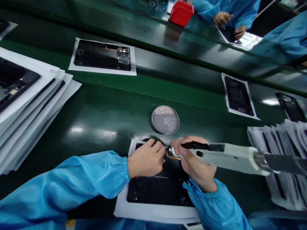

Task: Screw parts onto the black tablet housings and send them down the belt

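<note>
The right hand (194, 159) is closed around a white electric screwdriver (227, 156) with a black grip section, its body running off to the right toward a grey metal fitting (271, 162). The driver's metal front end sits just beside the curled fingers (155, 148) of the left hand (145, 159). Those fingers press down at the top edge of a flat black device panel (158, 188), but whether they grip something small there is hidden. A thin orange flex cable (173, 156) shows just under the two hands. The panel lies on a white paper sheet (153, 212) on a glossy dark-green surface (115, 111). Both forearms wear light-blue elasticated cleanroom sleeves (79, 179).

Ahead of the hands sits a round metal tray (165, 119) holding many small silver screws. Further black panels lie on white sheets (103, 56) (237, 94), while stacks of panels on sheets rise at the left (31, 95) and right (278, 159). Beyond a dark ledge, a co-worker's hands (222, 18) in blue sleeves work over another panel (230, 34), near a red plastic bin (181, 12).
</note>
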Demonstrator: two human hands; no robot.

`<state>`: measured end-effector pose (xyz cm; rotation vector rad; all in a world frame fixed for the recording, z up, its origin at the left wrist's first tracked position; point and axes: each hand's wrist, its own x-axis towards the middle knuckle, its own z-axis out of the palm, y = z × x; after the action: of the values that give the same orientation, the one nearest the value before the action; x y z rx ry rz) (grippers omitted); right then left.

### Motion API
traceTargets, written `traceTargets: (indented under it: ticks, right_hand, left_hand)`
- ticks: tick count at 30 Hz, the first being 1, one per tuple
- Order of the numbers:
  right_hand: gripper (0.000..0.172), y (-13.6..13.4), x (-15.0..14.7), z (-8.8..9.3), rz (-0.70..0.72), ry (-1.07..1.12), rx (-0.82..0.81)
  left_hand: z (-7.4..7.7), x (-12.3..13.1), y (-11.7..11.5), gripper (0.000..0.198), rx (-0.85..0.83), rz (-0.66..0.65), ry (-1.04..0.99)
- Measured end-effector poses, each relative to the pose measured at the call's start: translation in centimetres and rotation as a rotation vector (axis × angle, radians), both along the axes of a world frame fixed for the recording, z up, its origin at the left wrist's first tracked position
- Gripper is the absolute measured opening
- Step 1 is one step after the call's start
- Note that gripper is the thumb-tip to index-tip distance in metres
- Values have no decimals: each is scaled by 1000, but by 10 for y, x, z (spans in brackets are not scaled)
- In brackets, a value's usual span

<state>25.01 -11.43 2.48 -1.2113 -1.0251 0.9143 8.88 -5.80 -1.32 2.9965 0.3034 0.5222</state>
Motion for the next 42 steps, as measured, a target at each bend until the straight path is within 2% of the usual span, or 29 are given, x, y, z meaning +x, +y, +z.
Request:
traceTargets:
  ticks: [6,10,12,16,26,42]
  right_hand:
    - [19,4,6,5,-36,32,45]
    - [22,31,14,18,-151,29,167]
    - [19,46,15,21,-214,52,164]
    - [18,62,11,18,-247,78,101]
    - [20,61,11,6,-206,72,80]
    - [19,64,8,7,-229,59,71]
  left_hand:
    - [-3,-1,-4,25,33,24,-51]
    - [-6,-3,-5,25,52,37,-86]
    - [-7,-4,-4,26,53,40,-112]
    - [-7,-4,-5,25,10,55,-118]
    - [-4,-4,-6,31,-32,55,-30]
    - [-3,-4,-5,30,-16,50,-36]
